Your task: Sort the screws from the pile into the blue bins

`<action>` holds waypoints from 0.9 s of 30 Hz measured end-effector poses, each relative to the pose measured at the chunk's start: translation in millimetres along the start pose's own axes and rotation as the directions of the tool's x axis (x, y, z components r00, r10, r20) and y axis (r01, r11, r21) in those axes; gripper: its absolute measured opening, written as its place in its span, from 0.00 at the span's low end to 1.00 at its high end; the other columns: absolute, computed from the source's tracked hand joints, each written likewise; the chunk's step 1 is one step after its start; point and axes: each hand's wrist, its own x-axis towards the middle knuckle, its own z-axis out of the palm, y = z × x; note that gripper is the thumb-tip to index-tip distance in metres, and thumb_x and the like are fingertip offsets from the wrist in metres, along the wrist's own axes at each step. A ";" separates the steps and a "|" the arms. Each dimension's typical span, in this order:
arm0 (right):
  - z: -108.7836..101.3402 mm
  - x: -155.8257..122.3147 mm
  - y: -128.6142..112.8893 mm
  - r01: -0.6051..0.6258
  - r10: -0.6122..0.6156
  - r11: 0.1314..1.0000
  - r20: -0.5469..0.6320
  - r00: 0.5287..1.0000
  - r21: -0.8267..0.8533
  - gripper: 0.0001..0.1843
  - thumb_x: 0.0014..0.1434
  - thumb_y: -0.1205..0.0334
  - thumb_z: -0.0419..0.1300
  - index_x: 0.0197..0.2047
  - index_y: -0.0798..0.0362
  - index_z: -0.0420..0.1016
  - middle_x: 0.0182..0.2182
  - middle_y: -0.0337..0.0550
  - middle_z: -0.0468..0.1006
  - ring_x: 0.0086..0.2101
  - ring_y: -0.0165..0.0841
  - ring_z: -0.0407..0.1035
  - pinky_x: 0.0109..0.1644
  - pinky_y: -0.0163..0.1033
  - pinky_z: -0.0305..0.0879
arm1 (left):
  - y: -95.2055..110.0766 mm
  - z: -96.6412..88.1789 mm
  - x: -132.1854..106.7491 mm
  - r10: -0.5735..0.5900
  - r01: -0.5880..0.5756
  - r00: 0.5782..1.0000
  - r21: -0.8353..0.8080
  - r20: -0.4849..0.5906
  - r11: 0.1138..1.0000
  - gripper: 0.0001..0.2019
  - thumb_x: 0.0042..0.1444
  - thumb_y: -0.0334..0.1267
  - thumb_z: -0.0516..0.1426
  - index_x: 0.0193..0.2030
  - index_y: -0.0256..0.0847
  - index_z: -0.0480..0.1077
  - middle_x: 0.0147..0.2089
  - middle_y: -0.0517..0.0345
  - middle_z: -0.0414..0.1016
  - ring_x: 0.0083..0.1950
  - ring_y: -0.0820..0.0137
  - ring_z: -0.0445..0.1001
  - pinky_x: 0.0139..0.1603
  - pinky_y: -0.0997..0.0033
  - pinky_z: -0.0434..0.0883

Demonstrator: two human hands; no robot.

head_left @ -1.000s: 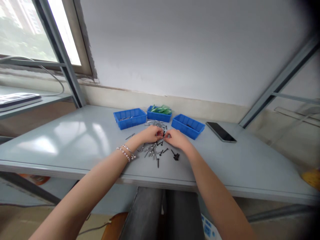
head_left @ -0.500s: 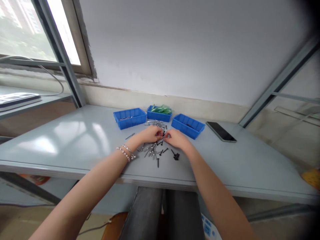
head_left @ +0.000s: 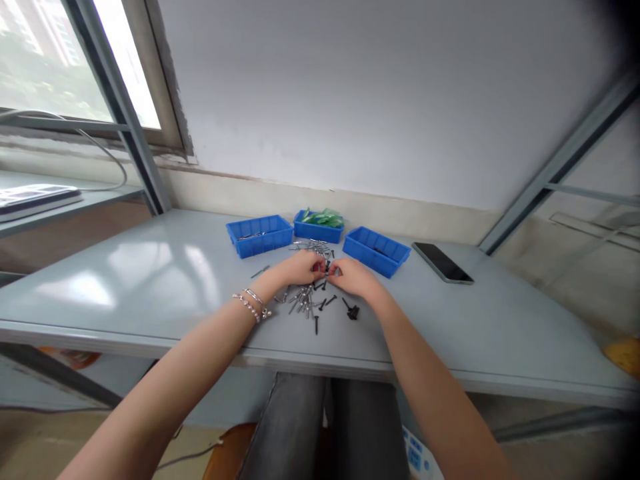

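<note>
We find the left grip (head_left: pixel 300 268) and the right grip (head_left: pixel 353 277) brought together low over the desk (head_left: pixel 150 280), fingertips meeting; both are pinched on a small dark screw (head_left: pixel 327 267) held between them, at the far edge of the pile (head_left: pixel 304 300); the part is too small for us to tell which fingers bear it; the pile, silver and black fasteners mixed, lies loose on the desk near the left grip; a few black screws (head_left: pixel 353 311) lie apart beside the right wrist; two bracelets (head_left: pixel 253 304) sit on the left wrist; behind the grips stand a left bin (head_left: pixel 260 237), a middle bin (head_left: pixel 318 233) holding green pieces (head_left: pixel 323 217), and a right bin (head_left: pixel 376 251); a phone (head_left: pixel 443 263) lies flat just right of the right bin.
</note>
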 end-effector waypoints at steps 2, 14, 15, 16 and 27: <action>0.2 -0.1 0.2 -0.001 0.001 1.000 -0.003 1.000 0.001 0.07 0.50 0.59 0.56 0.31 0.52 0.71 0.30 0.43 0.73 0.30 0.32 0.66 0.30 0.33 0.54 | 0.1 -0.1 0.0 -0.001 0.001 1.000 0.004 0.005 1.000 0.07 0.48 0.34 0.53 0.32 0.38 0.70 0.26 0.58 0.71 0.27 0.73 0.65 0.29 0.75 0.59; -0.3 -1.4 -0.2 0.010 -0.010 1.000 0.006 1.000 0.017 0.07 0.50 0.60 0.55 0.31 0.52 0.71 0.30 0.43 0.73 0.30 0.32 0.66 0.31 0.33 0.54 | 1.7 -1.0 0.0 -0.015 0.015 1.000 0.012 0.016 1.000 0.07 0.47 0.33 0.53 0.32 0.38 0.71 0.27 0.58 0.72 0.28 0.73 0.66 0.29 0.75 0.60; -0.4 -1.5 -0.3 0.007 -0.008 1.000 0.006 1.000 0.016 0.07 0.49 0.60 0.55 0.31 0.51 0.71 0.30 0.43 0.73 0.30 0.32 0.66 0.30 0.33 0.54 | 1.7 -0.9 0.0 -0.015 0.015 1.000 0.013 0.016 1.000 0.07 0.47 0.33 0.53 0.32 0.38 0.71 0.27 0.58 0.72 0.28 0.73 0.66 0.29 0.75 0.60; -0.5 -1.4 -0.5 0.005 -0.005 1.000 0.007 1.000 0.013 0.07 0.49 0.60 0.55 0.31 0.51 0.71 0.30 0.43 0.73 0.30 0.32 0.66 0.30 0.33 0.54 | 1.6 -0.8 0.1 -0.016 0.016 1.000 0.013 0.018 1.000 0.07 0.47 0.33 0.53 0.33 0.38 0.71 0.27 0.58 0.72 0.28 0.73 0.66 0.29 0.75 0.60; 0.4 -0.4 0.5 -0.002 0.002 1.000 0.020 1.000 0.011 0.06 0.49 0.61 0.55 0.31 0.52 0.71 0.29 0.43 0.72 0.29 0.30 0.65 0.30 0.33 0.54 | 1.2 -0.7 0.4 -0.011 0.011 1.000 0.027 0.028 1.000 0.08 0.48 0.34 0.52 0.33 0.38 0.71 0.27 0.58 0.72 0.28 0.73 0.66 0.31 0.74 0.60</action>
